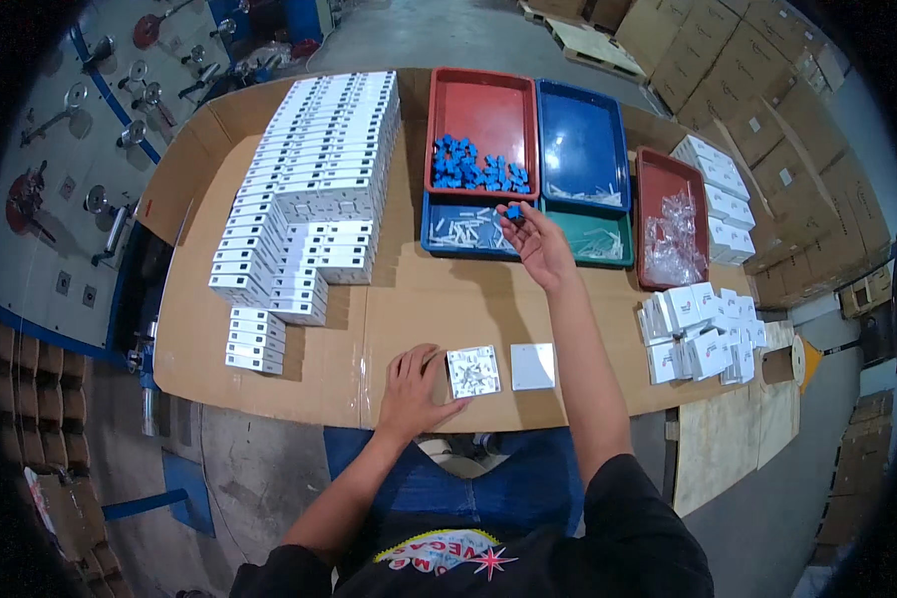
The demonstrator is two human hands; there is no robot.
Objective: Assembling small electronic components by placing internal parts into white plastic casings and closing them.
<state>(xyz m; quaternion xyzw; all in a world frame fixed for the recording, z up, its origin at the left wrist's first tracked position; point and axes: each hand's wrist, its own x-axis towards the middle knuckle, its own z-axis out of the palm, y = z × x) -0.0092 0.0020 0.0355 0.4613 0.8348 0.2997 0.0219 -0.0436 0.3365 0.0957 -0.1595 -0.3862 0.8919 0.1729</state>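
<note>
Pinching a small blue part point(513, 212) between its fingertips, the right hand point(542, 249) we see hovers near the right end of a blue tray point(468, 252) of white sticks point(458, 233), close to a red tray point(480, 105) holding similar pieces point(468, 169). We judge the part could slip, since only fingertips hold it, and drop among those sticks. A nudge from the left hand point(415, 391), spread with its thumb by a lidless white box point(452, 375), could spill the loose-looking bits point(476, 371) inside; we cannot tell whether it presses. The blue part lies at the right fingertips, well beyond the box and the white square panel point(533, 368) beside it.
</note>
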